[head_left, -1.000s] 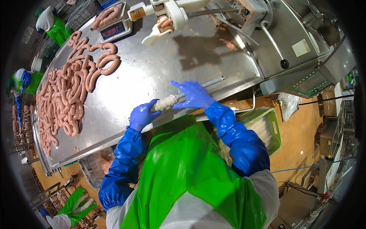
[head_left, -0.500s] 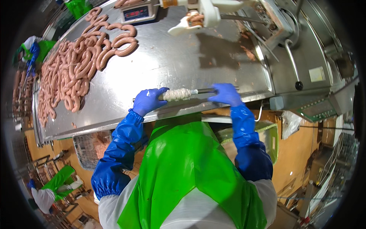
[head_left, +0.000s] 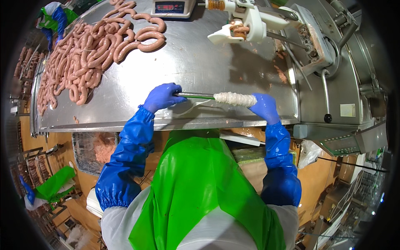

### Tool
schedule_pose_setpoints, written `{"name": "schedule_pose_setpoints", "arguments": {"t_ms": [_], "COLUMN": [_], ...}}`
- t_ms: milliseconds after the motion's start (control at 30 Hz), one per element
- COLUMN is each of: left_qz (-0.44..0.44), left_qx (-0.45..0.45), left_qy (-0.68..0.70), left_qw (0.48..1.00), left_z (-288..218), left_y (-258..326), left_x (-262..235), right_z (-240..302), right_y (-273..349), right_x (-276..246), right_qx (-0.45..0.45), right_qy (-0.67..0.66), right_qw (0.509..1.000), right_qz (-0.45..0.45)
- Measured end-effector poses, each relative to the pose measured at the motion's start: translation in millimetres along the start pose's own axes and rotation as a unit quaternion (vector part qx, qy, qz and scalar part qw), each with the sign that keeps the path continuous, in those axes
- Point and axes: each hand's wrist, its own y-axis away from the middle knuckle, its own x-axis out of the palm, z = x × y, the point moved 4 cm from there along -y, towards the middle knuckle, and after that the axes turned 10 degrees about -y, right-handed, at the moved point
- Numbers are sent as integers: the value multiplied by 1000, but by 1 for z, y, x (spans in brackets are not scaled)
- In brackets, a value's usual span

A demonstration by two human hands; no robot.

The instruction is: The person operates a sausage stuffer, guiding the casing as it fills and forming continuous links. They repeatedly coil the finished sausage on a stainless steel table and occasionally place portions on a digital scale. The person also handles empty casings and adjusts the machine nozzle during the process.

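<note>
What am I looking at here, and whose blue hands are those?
The picture comes from a camera worn on a person's head, looking down, so its edges bend. The blue hands are that person's own, in gloves. The left hand grips the bare end of a thin metal tube; the right hand holds the end covered in bunched white casing. Below lies a steel table with a pile of linked sausages, a scale, and a filling machine at right.

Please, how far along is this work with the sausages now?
Done: many pink linked sausages lie piled on the steel table. In hand: the left hand holds a thin metal rod, and the right hand holds the bunched whitish casing on it. Left: that casing looks unfilled.
</note>
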Motion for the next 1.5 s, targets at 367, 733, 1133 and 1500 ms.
{"name": "schedule_pose_setpoints", "arguments": {"t_ms": [367, 733, 1133, 1500], "left_qz": [-52, -95, -215, -289], "left_qx": [-113, -165, -53, -47], "left_qy": [96, 94, 35, -35], "left_qw": [988, 977, 975, 956], "left_z": [87, 118, 56, 26], "left_y": [63, 85, 62, 60], "left_x": [17, -17, -77, -104], "right_z": [-201, 36, 191, 183], "right_y": [-19, -104, -116, -142], "right_x": [-128, 31, -22, -37], "right_qx": [237, 129, -333, -344], "right_qy": [279, -371, 103, 52], "right_qw": [885, 886, 928, 925], "right_qz": [-289, -248, -135, -151]}}
